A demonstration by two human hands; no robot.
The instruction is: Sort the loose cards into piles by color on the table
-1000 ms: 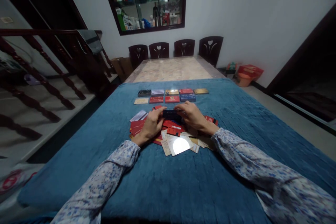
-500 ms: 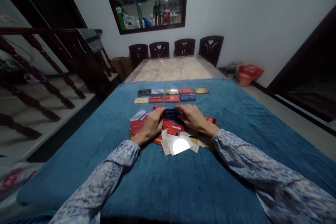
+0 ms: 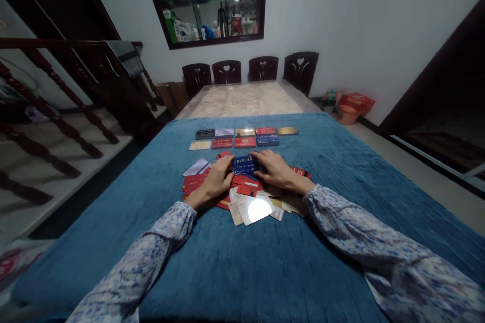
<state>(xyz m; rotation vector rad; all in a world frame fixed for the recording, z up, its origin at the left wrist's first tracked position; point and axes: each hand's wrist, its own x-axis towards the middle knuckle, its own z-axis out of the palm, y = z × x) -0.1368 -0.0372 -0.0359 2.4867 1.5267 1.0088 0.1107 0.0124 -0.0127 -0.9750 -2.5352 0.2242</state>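
Observation:
Between my two hands is a dark blue card point(image 3: 244, 164) with light lettering, tilted so its face shows; whether more cards lie behind it I cannot tell. My left hand point(image 3: 216, 180) grips its left end, thumb in front. The right end is pinched by my right hand point(image 3: 276, 169). Beneath both hands spreads a loose pile of cards: red cards point(image 3: 195, 180) at the left, a small red card point(image 3: 246, 191) in the middle, and a glossy pale card point(image 3: 258, 210) nearest me with a bright reflection. My hands hide part of the pile.
Beyond the pile, two rows of sorted card stacks lie on the blue cloth point(image 3: 227, 262), among them a black stack point(image 3: 205, 133), a blue stack point(image 3: 267, 140) and a gold stack point(image 3: 287, 130). Farther off are the bare marble tabletop point(image 3: 242, 98) and several dark chairs point(image 3: 263, 68).
The blue card has tipped up, so more of its printed face shows. Both hands stay at its ends. The whole view has shifted slightly.

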